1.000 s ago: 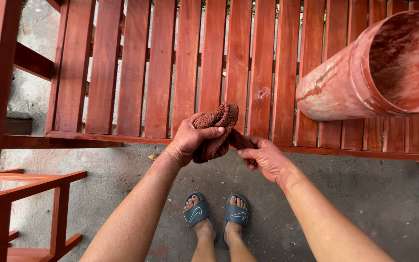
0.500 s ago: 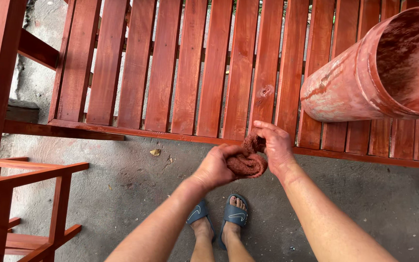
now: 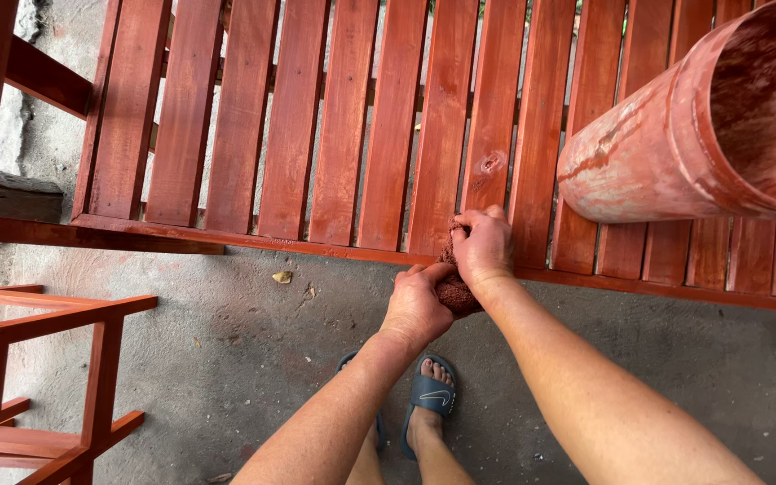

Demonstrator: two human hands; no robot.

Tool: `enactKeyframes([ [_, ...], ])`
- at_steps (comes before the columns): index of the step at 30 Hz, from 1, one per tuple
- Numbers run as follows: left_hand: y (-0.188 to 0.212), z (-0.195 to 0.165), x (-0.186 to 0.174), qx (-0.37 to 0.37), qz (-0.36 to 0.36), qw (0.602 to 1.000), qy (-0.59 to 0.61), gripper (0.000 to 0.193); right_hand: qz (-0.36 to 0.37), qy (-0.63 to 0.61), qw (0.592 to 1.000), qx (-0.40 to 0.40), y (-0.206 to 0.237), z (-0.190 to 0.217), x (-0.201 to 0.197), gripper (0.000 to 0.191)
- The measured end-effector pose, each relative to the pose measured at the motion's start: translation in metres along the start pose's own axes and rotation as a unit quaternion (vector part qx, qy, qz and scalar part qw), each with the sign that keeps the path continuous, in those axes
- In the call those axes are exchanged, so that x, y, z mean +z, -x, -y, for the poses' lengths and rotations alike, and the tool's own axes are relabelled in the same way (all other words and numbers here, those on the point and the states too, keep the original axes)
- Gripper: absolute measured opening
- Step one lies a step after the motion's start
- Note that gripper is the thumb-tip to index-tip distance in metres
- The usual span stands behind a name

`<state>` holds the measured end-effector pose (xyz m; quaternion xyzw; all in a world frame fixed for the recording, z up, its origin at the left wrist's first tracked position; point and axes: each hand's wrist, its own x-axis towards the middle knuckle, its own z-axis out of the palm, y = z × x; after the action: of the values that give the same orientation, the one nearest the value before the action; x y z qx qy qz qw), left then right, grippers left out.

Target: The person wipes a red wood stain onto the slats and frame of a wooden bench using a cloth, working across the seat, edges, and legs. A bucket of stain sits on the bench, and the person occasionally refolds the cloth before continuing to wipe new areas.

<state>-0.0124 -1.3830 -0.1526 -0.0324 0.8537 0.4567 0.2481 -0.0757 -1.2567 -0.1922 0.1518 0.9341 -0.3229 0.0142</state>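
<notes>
Now both my hands bunch a brown rag [image 3: 454, 289] | left hand [image 3: 417, 306] cups it from below, right hand [image 3: 483, 246] fingers closed over its top | rag presses the slatted wooden counter [image 3: 316, 144] edge | stained bucket [image 3: 702, 126] right of my fingers.

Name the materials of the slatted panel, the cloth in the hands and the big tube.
Slatted panel: wood, red-brown stain; grain and a knot show. Cloth: soft looped fabric, probably terry, stained reddish-brown. Tube: likely plastic pipe, smooth, smeared red stain.
</notes>
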Motion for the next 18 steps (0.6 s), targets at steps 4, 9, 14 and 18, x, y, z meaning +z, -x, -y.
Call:
enactKeyframes([
  [4,0.000,0.003,-0.018,-0.010,0.108,0.994,-0.020,0.060,0.052,0.029,0.998,0.011,0.026,-0.008,-0.003,0.017],
  [9,-0.005,0.007,-0.026,-0.001,0.182,0.983,-0.034,0.055,0.097,0.071,0.991,0.060,0.039,-0.009,-0.005,0.017],
  [14,0.005,0.018,-0.030,-0.037,0.255,0.966,-0.039,0.058,0.095,0.016,0.993,0.060,0.062,-0.022,-0.009,0.014],
  [18,0.009,0.021,-0.030,0.035,0.240,0.969,0.055,0.062,0.016,-0.024,0.999,0.013,0.064,-0.031,-0.016,0.014],
])
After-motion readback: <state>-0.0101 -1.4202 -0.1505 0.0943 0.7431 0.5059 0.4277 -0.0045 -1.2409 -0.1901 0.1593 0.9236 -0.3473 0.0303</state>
